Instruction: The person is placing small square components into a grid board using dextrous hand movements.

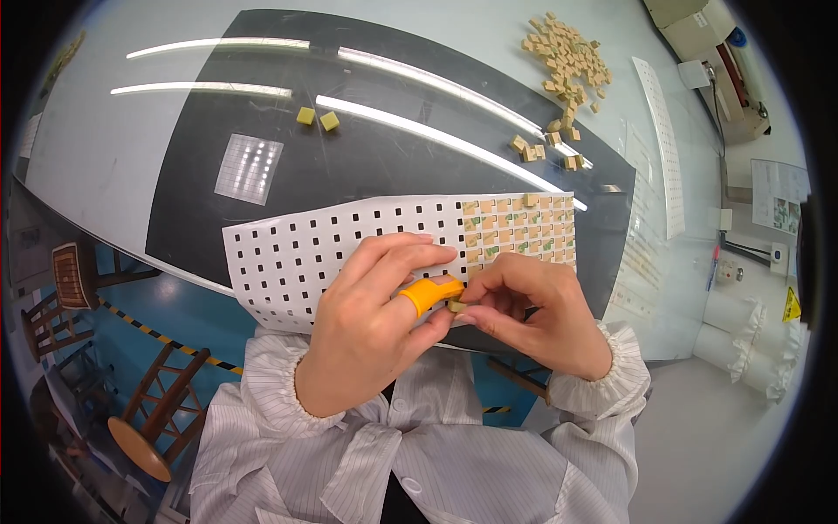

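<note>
My left hand [362,323] and my right hand [537,306] meet over the near edge of a white sheet [301,249] printed with rows of black squares. A small tan block [456,306] is pinched between their fingertips, partly hidden by them. An orange plastic finger sleeve [428,295] wraps a finger of my left hand, with its tip beside the block. Rows of tan square pieces [504,236], some with green marks, cover the sheet's right part. One loose block [530,200] stands on the sheet's far edge.
The sheet lies on a black mat [349,157]. Two yellowish-green cubes [317,119] and a clear gridded square [249,168] lie at far left. A heap of small tan blocks [572,57] spreads at far right, with several strays nearer. Wooden stools [144,437] stand left.
</note>
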Tool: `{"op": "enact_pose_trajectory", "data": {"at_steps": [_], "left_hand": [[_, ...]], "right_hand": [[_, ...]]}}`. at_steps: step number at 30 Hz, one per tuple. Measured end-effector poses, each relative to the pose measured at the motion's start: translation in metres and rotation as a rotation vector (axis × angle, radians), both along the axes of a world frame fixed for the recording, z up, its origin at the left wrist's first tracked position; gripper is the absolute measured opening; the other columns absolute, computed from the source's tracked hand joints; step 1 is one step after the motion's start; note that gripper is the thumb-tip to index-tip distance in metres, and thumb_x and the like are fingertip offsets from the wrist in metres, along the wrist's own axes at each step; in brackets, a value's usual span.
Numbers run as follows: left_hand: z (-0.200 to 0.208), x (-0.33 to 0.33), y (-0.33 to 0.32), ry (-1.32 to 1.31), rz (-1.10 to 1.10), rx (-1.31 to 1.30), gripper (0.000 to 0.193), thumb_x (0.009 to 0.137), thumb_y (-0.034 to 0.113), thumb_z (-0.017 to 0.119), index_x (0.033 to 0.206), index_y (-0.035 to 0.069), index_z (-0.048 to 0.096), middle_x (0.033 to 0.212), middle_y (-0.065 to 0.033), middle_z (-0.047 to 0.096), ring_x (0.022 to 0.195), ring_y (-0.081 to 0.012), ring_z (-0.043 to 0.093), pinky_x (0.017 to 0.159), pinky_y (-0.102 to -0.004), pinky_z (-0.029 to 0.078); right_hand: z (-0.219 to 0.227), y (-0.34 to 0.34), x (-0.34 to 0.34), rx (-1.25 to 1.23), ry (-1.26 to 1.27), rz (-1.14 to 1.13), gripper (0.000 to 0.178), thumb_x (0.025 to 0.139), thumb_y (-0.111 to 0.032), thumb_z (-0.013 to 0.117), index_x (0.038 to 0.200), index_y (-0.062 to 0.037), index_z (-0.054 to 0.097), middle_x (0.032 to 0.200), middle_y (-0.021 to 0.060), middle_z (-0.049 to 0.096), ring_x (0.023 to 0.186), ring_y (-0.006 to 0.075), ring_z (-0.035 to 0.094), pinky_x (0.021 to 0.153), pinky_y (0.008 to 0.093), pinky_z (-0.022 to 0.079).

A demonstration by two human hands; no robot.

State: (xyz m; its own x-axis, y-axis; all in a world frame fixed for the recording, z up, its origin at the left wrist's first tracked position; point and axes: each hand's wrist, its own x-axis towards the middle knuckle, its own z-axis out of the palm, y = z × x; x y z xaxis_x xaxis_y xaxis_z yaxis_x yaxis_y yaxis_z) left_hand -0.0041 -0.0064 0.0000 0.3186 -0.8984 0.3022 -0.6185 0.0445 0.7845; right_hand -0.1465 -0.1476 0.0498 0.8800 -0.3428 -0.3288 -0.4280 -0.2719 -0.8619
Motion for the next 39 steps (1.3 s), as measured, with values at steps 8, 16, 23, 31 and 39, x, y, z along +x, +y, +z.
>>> {"op": "enact_pose_trajectory", "data": {"at_steps": [8,16,23,31,39], "left_hand": [[0.002,0.000,-0.001,-0.017,0.012,0.011,0.029,0.061,0.000,0.081,0.089,-0.002,0.071,0.110,-0.0062,0.066,0.106,-0.0270,0.061,0.077,-0.0314,0.058],[0.000,-0.001,0.000,0.030,0.013,-0.002,0.029,0.061,0.000,0.082,0.088,-0.001,0.071,0.110,-0.0067,0.066,0.107,-0.0271,0.061,0.081,-0.0327,0.057],[-0.001,0.000,0.000,0.023,0.023,-0.010,0.029,0.061,0.000,0.082,0.087,0.000,0.071,0.108,-0.0062,0.067,0.106,-0.0270,0.061,0.082,-0.0336,0.056],[0.000,-0.001,-0.001,0.007,0.026,-0.019,0.030,0.059,0.001,0.083,0.086,0.000,0.071,0.107,-0.0055,0.068,0.105,-0.0269,0.062,0.086,-0.0364,0.053],[0.000,0.000,-0.001,0.002,0.023,-0.022,0.030,0.059,0.001,0.083,0.087,0.000,0.071,0.107,-0.0053,0.068,0.105,-0.0268,0.062,0.086,-0.0363,0.053]], "right_hand": [[0.001,-0.004,0.000,0.060,0.077,-0.049,0.008,0.087,-0.004,0.070,0.090,0.0010,0.064,0.080,0.0016,0.064,0.063,0.0031,0.057,0.055,0.0176,0.045],[-0.007,0.010,-0.002,-0.466,-0.052,-0.200,0.013,0.078,0.002,0.076,0.088,-0.0016,0.068,0.081,0.0024,0.062,0.065,0.0068,0.058,0.056,0.0192,0.046],[-0.009,0.015,-0.004,-0.476,-0.059,-0.201,0.015,0.077,0.004,0.075,0.089,-0.0014,0.069,0.082,0.0035,0.062,0.063,0.0080,0.057,0.056,0.0202,0.046],[-0.011,0.018,-0.004,-0.562,-0.104,-0.203,0.012,0.080,-0.001,0.075,0.089,-0.0008,0.067,0.080,0.0057,0.061,0.060,0.0131,0.061,0.053,0.0254,0.049],[-0.009,0.015,-0.002,-0.374,-0.020,-0.262,0.012,0.081,-0.001,0.075,0.086,0.0000,0.065,0.077,0.0017,0.064,0.059,0.0045,0.055,0.052,0.0188,0.044]]}}
